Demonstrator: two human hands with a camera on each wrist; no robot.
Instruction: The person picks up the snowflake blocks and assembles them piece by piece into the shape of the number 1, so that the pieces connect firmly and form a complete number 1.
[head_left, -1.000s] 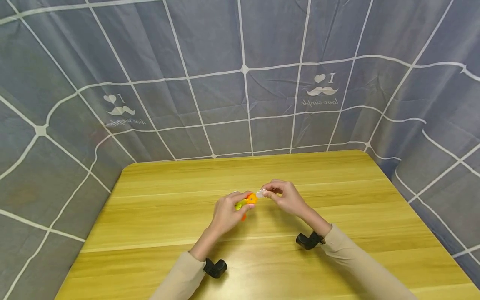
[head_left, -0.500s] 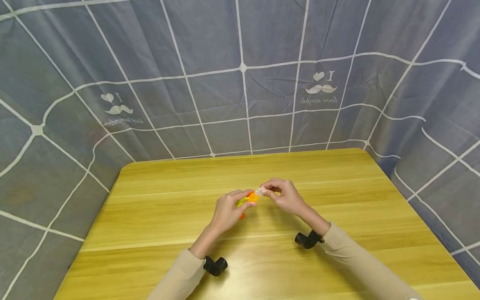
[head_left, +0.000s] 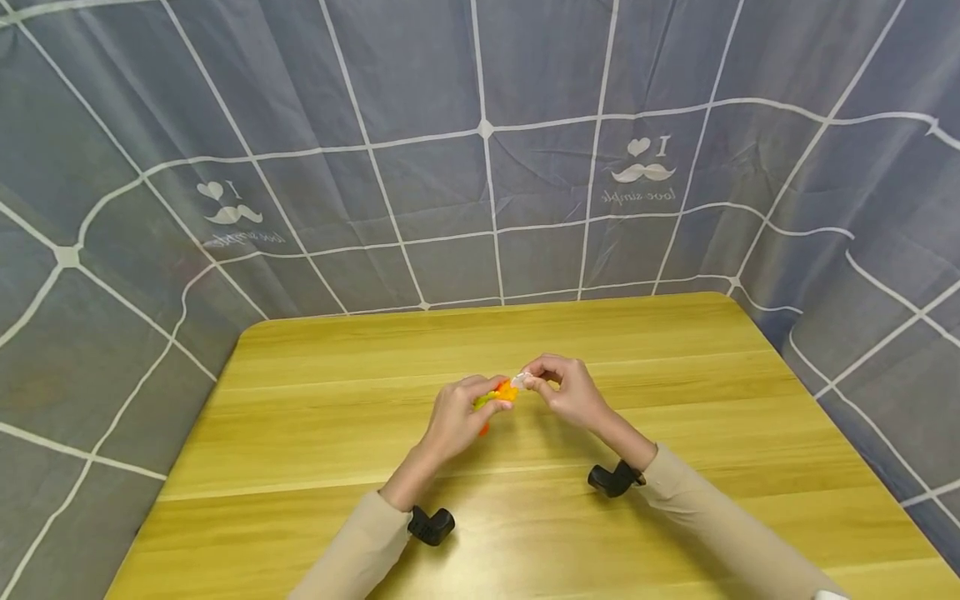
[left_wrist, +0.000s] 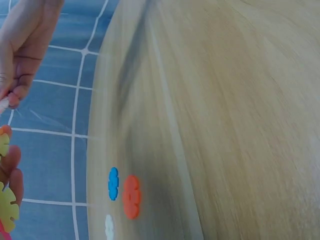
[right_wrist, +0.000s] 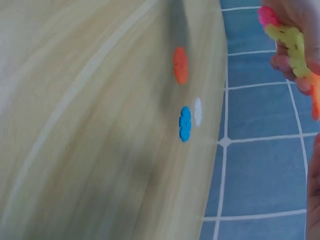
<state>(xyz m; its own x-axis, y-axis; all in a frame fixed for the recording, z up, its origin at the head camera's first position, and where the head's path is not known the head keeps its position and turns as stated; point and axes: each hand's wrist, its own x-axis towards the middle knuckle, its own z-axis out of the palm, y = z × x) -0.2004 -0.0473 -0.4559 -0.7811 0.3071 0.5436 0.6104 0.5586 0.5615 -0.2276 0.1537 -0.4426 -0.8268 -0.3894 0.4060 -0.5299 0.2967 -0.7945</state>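
Note:
My left hand [head_left: 456, 417] grips a joined group of plastic snowflake discs, with an orange disc [head_left: 507, 392] at its tip and yellow-green discs [head_left: 483, 401] behind. In the right wrist view the group also shows a pink disc [right_wrist: 268, 16] at the other end from the orange. My right hand [head_left: 573, 393] pinches a white snowflake disc [head_left: 521, 381] between thumb and fingers, its edge right at the orange disc. Both hands are above the table, and the left fingers cover part of the joined group.
On the wooden table [head_left: 360, 450] under the hands lie a red-orange disc [left_wrist: 132, 196], a blue disc [left_wrist: 113, 183] and another white disc [right_wrist: 198, 112]. A grey checked curtain [head_left: 420, 192] surrounds the table at the back and sides.
The white disc in my right hand has come up against the orange disc and tilted. The left hand keeps its grip and has hardly moved. The head view has shifted slightly.

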